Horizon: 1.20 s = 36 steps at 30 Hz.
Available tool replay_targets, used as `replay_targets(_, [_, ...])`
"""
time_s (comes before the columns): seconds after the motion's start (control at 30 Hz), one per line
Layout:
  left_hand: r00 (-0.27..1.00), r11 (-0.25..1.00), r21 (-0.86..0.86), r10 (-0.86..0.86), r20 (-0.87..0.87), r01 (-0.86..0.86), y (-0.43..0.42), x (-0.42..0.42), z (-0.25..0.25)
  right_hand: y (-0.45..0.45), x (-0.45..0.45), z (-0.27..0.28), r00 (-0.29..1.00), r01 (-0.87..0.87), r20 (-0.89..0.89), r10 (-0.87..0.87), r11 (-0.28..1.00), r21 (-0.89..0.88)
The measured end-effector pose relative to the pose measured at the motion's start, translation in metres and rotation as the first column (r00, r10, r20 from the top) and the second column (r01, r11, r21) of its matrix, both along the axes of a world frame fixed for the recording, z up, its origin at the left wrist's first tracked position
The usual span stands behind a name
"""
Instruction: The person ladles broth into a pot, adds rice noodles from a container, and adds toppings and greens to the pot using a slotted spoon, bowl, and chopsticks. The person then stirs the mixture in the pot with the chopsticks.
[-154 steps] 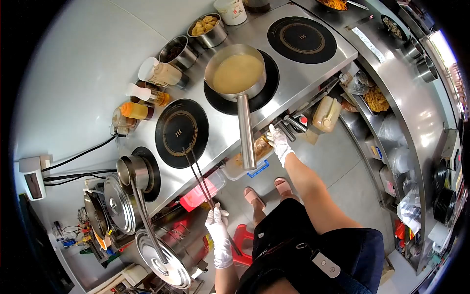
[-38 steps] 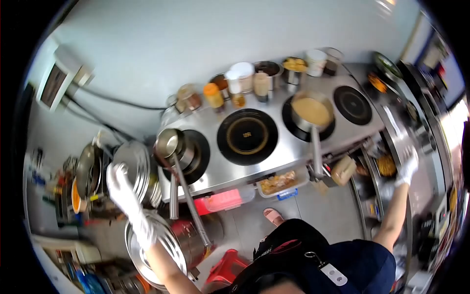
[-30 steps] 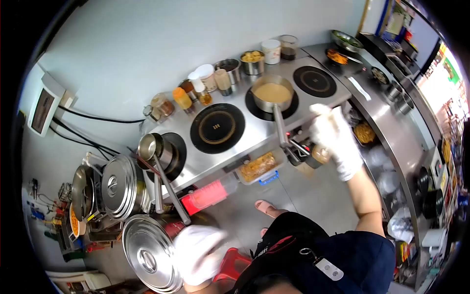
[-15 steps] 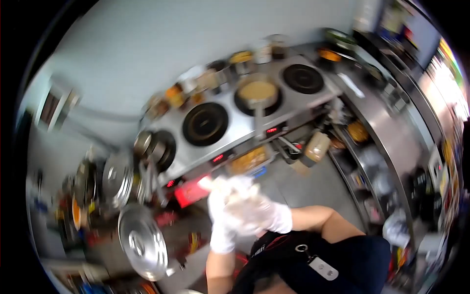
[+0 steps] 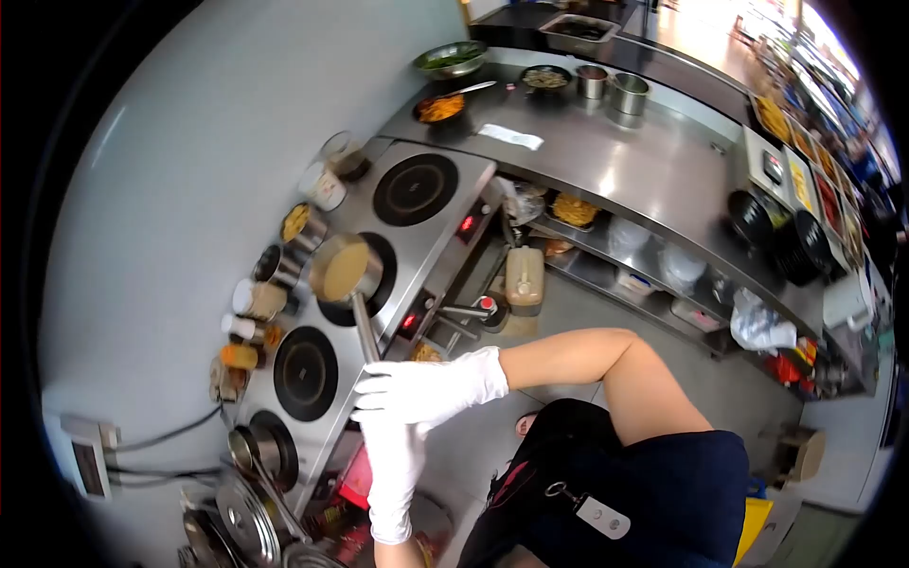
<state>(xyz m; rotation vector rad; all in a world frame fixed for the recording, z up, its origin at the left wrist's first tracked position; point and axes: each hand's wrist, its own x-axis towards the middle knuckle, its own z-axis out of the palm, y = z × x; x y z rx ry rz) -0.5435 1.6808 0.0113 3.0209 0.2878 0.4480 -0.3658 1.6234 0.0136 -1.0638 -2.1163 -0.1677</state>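
Observation:
Both my hands wear white gloves and meet in front of the stove edge. My right hand (image 5: 421,391) reaches across from the right, fingers stretched and slightly apart, lying over my left hand. My left hand (image 5: 393,464) comes up from below; its fingers are hidden behind the right. Just beyond the fingertips, the long handle of a saucepan (image 5: 317,262) ends; I cannot tell whether a glove touches it. The pan holds a pale yellow-brown liquid and stands on a round black hob (image 5: 383,289).
Jars and metal containers (image 5: 303,227) line the wall behind the steel stove (image 5: 260,379). Stacked pots and lids (image 5: 246,521) stand at lower left. A steel counter (image 5: 615,156) at the right carries bowls, with shelves below. A plastic jug (image 5: 525,281) stands on the floor.
My view has swung to the right, bringing the steel counter further in. My gloved hands, clasped together and blurred before, now show the right laid across the left with fingers extended.

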Motion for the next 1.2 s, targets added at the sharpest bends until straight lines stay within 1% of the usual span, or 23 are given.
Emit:
replay_targets(0.03, [0.989, 1.000, 0.008, -0.021, -0.144, 0.022, 0.007, -0.010, -0.022, 0.006, -0.006, -0.022, 0.998, -0.059, 0.039, 0.058, 0.998, 0.011])
replay_targets(0.07, [0.976, 0.997, -0.068, 0.021, -0.218, -0.037, 0.010, -0.021, -0.035, 0.010, -0.015, -0.034, 0.995, -0.101, -0.044, 0.094, 0.972, -0.210])
replay_targets(0.1, [0.965, 0.968, -0.215, 0.071, -0.252, -0.127, 0.009, -0.029, -0.053, 0.014, -0.026, -0.046, 0.982, -0.182, -0.118, 0.145, 0.888, -0.423])
replay_targets(0.13, [0.960, 0.858, -0.449, 0.158, -0.233, -0.250, 0.004, -0.035, -0.064, 0.013, -0.034, -0.048, 0.976, -0.217, -0.086, 0.201, 0.858, -0.465])
replay_targets(0.17, [0.943, 0.541, -0.790, 0.302, -0.136, -0.287, -0.007, -0.037, -0.073, 0.014, -0.038, -0.049, 0.958, -0.267, -0.044, 0.284, 0.825, -0.498])
replay_targets(0.2, [0.893, 0.218, -0.964, 0.448, -0.043, -0.155, -0.019, -0.036, -0.079, 0.017, -0.052, -0.056, 0.953, -0.273, -0.035, 0.302, 0.799, -0.535])
replay_targets(0.23, [0.810, 0.017, -1.000, 0.586, 0.021, 0.013, -0.028, -0.035, -0.082, 0.016, -0.067, -0.066, 0.945, -0.277, -0.019, 0.326, 0.771, -0.573])
replay_targets(0.3, [0.692, 0.032, -0.998, 0.720, 0.056, 0.047, -0.042, -0.048, -0.085, 0.021, -0.095, -0.096, 0.895, -0.387, -0.033, 0.444, 0.740, -0.550])
replay_targets(0.4, [0.558, 0.213, -0.857, 0.824, -0.100, -0.469, -0.091, -0.112, -0.081, 0.023, -0.139, -0.081, 0.740, -0.519, 0.051, 0.671, 0.617, -0.591])
replay_targets(0.47, [0.488, 0.232, -0.615, 0.825, -0.286, -0.754, -0.109, -0.146, -0.081, 0.034, -0.166, -0.075, 0.617, -0.643, -0.218, 0.756, 0.325, -0.694])
replay_targets(0.53, [0.423, 0.276, -0.381, 0.820, -0.386, -0.882, -0.132, -0.179, -0.090, 0.030, -0.181, -0.089, 0.609, -0.650, -0.435, 0.663, 0.103, -0.753])
replay_targets(0.57, [0.389, 0.291, -0.290, 0.838, -0.382, -0.912, -0.143, -0.200, -0.096, 0.029, -0.197, -0.090, 0.628, -0.684, -0.518, 0.580, 0.096, -0.723])
replay_targets(0.6, [0.390, 0.319, -0.378, 0.912, -0.129, -0.869, -0.163, -0.234, -0.117, 0.030, -0.207, -0.102, 0.690, -0.626, -0.514, 0.510, 0.065, -0.777])
replay_targets(0.63, [0.180, 0.107, -0.247, 0.938, -0.296, -0.963, -0.184, -0.263, -0.121, 0.031, -0.221, -0.114, 0.752, -0.559, -0.493, 0.438, 0.028, -0.829])
replay_targets(0.67, [0.067, 0.025, -0.377, 0.993, -0.100, -0.926, -0.206, -0.293, -0.124, 0.030, -0.235, -0.122, 0.774, -0.548, -0.460, 0.435, 0.096, -0.831])
replay_targets(0.73, [-0.138, -0.189, -0.226, 0.964, -0.225, -0.956, -0.241, -0.351, -0.087, 0.029, -0.259, -0.146, 0.787, -0.491, -0.406, 0.465, 0.074, -0.868])
replay_targets(0.77, [-0.250, -0.272, -0.126, 0.954, -0.162, -0.954, -0.259, -0.381, -0.079, 0.026, -0.271, -0.156, 0.796, -0.461, -0.377, 0.474, 0.070, -0.885])
replay_targets(0.8, [-0.326, -0.335, -0.198, 0.942, -0.076, -0.921, -0.283, -0.420, -0.093, 0.022, -0.284, -0.162, 0.776, -0.448, -0.334, 0.536, 0.096, -0.889])
replay_targets(0.83, [-0.615, -0.568, -0.344, 0.788, 0.036, -0.747, -0.299, -0.449, -0.105, 0.016, -0.298, -0.169, 0.751, -0.443, -0.267, 0.604, 0.161, -0.882])
replay_targets(0.87, [-0.705, -0.594, -0.476, 0.705, 0.081, -0.649, -0.322, -0.493, -0.138, 0.009, -0.310, -0.179, 0.724, -0.439, -0.194, 0.661, 0.225, -0.870])
replay_targets(0.9, [-0.818, -0.732, -0.488, 0.572, -0.064, -0.474, -0.334, -0.529, -0.156, 0.001, -0.321, -0.187, 0.694, -0.437, -0.116, 0.711, 0.288, -0.852])
replay_targets(1.07, [-0.760, -0.785, -0.546, 0.537, -0.366, -0.292, -0.372, -0.647, -0.254, -0.032, -0.385, -0.198, 0.569, -0.170, 0.110, 0.815, 0.248, -0.954])
replay_targets(1.2, [-0.807, -0.970, 0.025, 0.185, -0.560, -0.240, -0.355, -0.666, -0.287, -0.038, -0.416, -0.194, 0.562, -0.116, 0.185, 0.806, 0.298, -0.947])
